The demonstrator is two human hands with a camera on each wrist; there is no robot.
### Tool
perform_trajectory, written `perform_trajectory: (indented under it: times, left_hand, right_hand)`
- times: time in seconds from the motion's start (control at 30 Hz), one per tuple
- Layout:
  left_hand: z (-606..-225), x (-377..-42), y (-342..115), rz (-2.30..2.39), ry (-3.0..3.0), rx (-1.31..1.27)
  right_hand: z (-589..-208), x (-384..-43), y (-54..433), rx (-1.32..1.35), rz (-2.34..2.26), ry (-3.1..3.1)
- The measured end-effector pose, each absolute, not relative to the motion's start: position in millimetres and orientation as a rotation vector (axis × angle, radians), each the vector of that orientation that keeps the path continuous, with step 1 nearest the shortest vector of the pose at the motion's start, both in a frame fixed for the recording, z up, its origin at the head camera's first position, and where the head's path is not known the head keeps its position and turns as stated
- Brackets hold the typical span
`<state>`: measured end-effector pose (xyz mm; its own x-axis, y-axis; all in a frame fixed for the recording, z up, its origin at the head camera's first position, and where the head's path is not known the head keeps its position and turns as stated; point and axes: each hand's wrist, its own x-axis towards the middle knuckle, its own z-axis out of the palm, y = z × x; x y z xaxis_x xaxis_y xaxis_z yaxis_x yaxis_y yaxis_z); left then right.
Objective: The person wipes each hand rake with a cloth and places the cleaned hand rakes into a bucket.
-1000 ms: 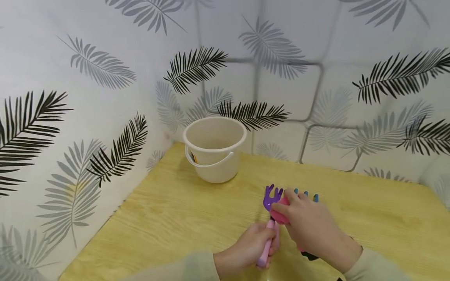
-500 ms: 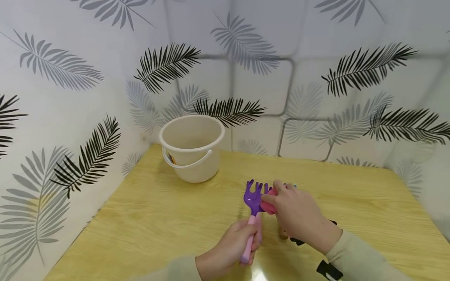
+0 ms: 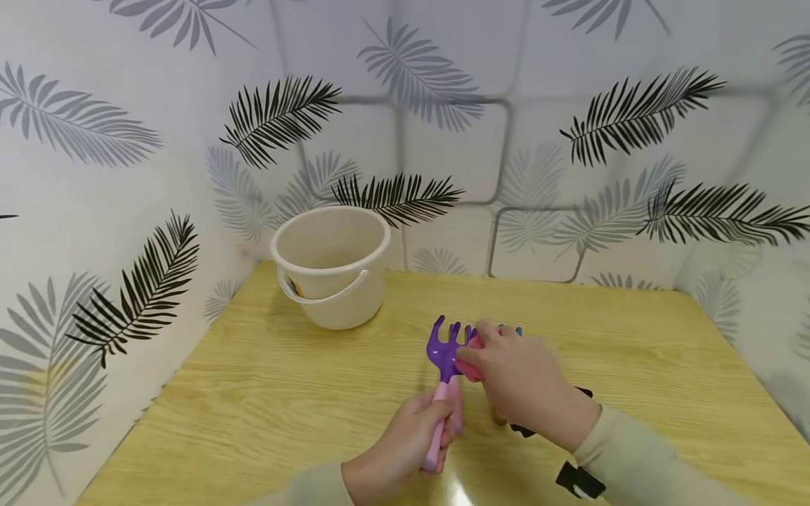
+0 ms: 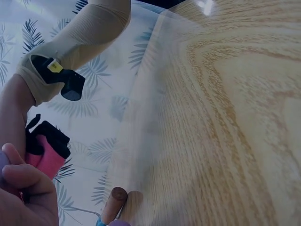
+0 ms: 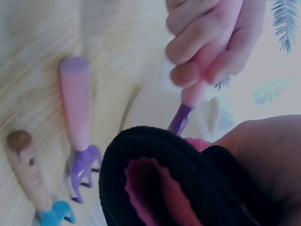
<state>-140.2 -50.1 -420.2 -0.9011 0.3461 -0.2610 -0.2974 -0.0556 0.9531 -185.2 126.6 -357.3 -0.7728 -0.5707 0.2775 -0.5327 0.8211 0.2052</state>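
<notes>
My left hand [image 3: 405, 432] grips the pink handle of a hand rake with a purple head [image 3: 445, 357], held at a slant with its tines pointing away. My right hand [image 3: 522, 379] pinches a pink cloth mitt [image 3: 470, 362] against the right side of the purple head, covering some of the tines. Seen from the right wrist, the mitt's black cuff [image 5: 141, 136] gapes around its pink inside. A second pink-handled purple rake [image 5: 77, 103] lies on the table, with a blue rake with a wooden handle [image 5: 30, 172] beside it.
A cream bucket [image 3: 338, 302] with a white handle stands at the back left of the wood-grain table [image 3: 266, 393]. Leaf-patterned walls [image 3: 443, 147] rise behind and to the left. A small black device [image 4: 73, 84] is strapped to the right wrist.
The head view has turned right, so everything shifts left in it. The right hand's mitt has moved from the rake's neck up to the side of its tines. The left hand keeps its grip.
</notes>
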Motion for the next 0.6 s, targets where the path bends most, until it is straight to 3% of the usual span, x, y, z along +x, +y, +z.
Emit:
perform_trajectory:
  times: [0.2,0.6]
  left_hand:
    - [-419.8,-139.7,-48.1,2.003,1.788,0.083]
    - [-418.7,-138.2,-47.6,2.012,1.829,0.078]
  right_hand:
    - [-351.6,-175.7,118.6,0.896,-0.084,-2.624]
    - [-356.2,-194.6,117.1,0.814,-0.087,-2.645]
